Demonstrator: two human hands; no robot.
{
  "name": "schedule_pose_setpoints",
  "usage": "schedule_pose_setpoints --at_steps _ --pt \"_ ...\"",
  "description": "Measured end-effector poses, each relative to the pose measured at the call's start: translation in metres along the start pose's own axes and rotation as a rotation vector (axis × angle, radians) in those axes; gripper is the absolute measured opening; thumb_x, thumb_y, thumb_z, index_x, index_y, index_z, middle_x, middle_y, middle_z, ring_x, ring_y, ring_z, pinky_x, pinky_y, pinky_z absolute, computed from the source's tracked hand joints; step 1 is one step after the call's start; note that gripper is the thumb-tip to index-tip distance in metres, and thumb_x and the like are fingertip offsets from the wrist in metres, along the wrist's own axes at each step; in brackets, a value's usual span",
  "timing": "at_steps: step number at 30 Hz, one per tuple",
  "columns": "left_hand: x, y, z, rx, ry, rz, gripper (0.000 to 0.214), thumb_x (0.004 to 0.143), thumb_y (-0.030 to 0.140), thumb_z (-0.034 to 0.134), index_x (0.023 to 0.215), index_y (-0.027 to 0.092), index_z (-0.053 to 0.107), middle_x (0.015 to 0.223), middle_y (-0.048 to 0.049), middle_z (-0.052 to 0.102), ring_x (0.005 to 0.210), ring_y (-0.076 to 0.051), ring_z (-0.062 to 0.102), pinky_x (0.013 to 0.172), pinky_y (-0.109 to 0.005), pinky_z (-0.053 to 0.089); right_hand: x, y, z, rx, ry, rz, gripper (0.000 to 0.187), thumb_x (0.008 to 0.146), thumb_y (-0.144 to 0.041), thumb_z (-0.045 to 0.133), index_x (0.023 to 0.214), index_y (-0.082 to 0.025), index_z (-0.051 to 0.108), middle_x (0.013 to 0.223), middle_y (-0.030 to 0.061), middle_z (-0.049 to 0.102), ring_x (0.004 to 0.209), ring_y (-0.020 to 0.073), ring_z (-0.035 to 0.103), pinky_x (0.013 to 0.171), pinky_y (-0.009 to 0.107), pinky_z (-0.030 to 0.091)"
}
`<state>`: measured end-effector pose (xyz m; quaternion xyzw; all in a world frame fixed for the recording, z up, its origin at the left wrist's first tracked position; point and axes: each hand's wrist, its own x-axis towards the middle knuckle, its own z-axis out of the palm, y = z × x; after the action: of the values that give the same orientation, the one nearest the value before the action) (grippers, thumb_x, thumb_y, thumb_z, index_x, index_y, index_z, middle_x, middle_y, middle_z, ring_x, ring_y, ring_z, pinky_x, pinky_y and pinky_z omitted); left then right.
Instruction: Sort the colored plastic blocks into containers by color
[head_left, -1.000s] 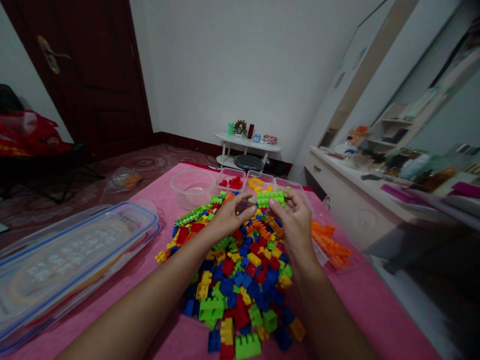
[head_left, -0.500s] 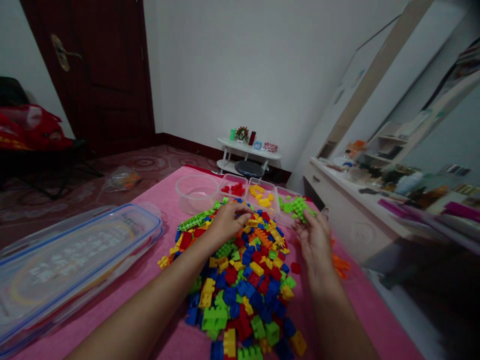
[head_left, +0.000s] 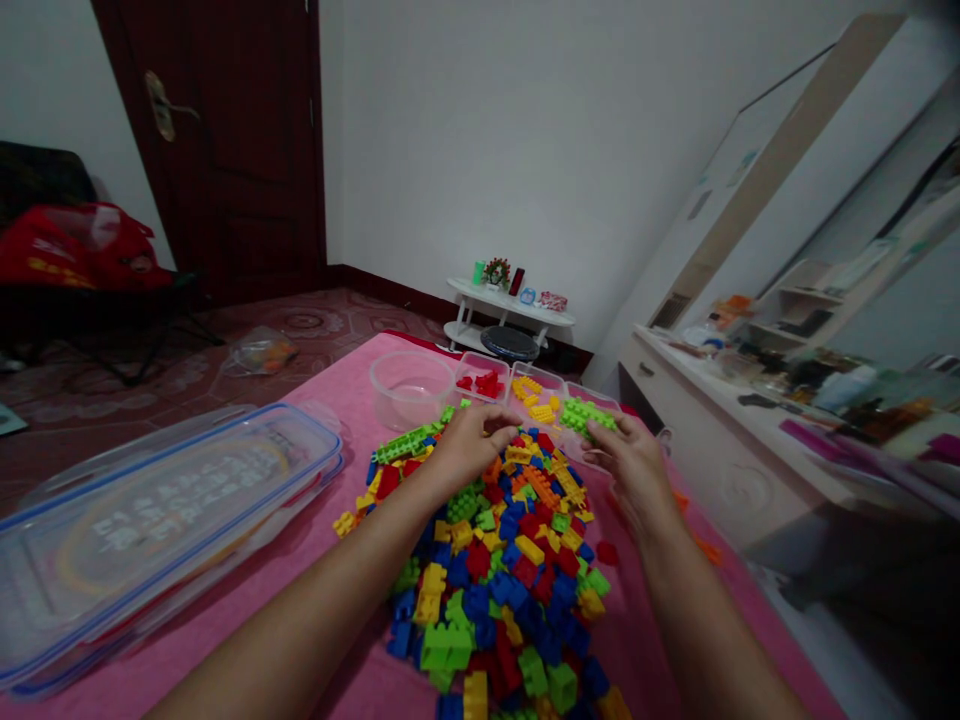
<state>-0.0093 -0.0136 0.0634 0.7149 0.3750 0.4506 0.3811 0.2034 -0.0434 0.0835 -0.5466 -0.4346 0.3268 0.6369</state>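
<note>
A heap of red, yellow, blue, green and orange toy building bricks (head_left: 517, 570) lies on the pink cloth. Over its far part is my left hand (head_left: 472, 440), fingers curled and fingertips close to the thumb; whether anything is between them is hidden. On the right, my right hand (head_left: 634, 465) grips a long studded green building brick (head_left: 589, 413) between thumb and fingers. This brick is above a clear box at the right end of the row, which it partly hides. Beside it, one clear box holds yellow bricks (head_left: 541, 408) and another holds red bricks (head_left: 487, 384).
A round clear tub (head_left: 409, 405) stands left of the boxes. Large clear lids with blue rims (head_left: 180, 500) are stacked at the left on the pink cloth (head_left: 367, 625). Orange pieces (head_left: 707, 550) lie beyond my right forearm. A cluttered dresser (head_left: 690, 400) stands to the right.
The view has shifted slightly, so everything sits further right. The green brick in my right hand has turned and shows its studded length level. My left hand's fingertips have drawn nearer the thumb.
</note>
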Motion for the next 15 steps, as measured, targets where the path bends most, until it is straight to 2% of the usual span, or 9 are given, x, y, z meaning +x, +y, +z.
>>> schedule_pose_setpoints --at_steps 4,8,11,15 --pt "0.002 -0.003 -0.003 0.020 -0.002 0.014 0.024 0.080 0.020 0.058 0.099 0.015 0.072 0.098 -0.0062 0.074 0.090 -0.020 0.067 0.084 -0.031 0.052 0.049 0.010 -0.028 -0.409 0.051 -0.112 0.031 0.055 -0.025 0.074 0.083 -0.014 0.065 0.060 -0.0022 0.061 0.046 0.0120 0.057 0.040 0.021 0.045" --pt "0.006 -0.009 -0.006 0.025 0.006 0.035 0.023 0.080 0.022 0.058 0.096 0.014 0.073 0.096 -0.0073 0.074 0.087 -0.020 0.068 0.083 -0.032 0.052 0.080 0.020 -0.051 -0.577 0.122 -0.112 0.038 0.048 -0.015 0.073 0.085 -0.014 0.066 0.070 0.0005 0.065 0.049 0.0115 0.057 0.042 0.022 0.046" --pt "0.008 -0.014 -0.008 0.004 0.021 0.059 0.022 0.080 0.022 0.058 0.095 0.014 0.073 0.096 -0.0078 0.074 0.088 -0.020 0.068 0.083 -0.032 0.052 0.071 0.019 -0.046 -0.506 0.112 -0.110 0.039 0.052 -0.020 0.070 0.090 -0.014 0.066 0.082 0.0042 0.067 0.055 0.0136 0.061 0.044 0.024 0.048" --pt "0.010 -0.017 -0.017 0.023 0.045 0.031 0.024 0.079 0.022 0.058 0.097 0.014 0.073 0.098 -0.0083 0.074 0.088 -0.020 0.068 0.083 -0.032 0.052 0.031 0.008 -0.017 -0.296 0.037 -0.129 0.035 0.061 -0.029 0.070 0.092 -0.014 0.066 0.091 0.0061 0.068 0.061 0.0142 0.065 0.050 0.024 0.051"
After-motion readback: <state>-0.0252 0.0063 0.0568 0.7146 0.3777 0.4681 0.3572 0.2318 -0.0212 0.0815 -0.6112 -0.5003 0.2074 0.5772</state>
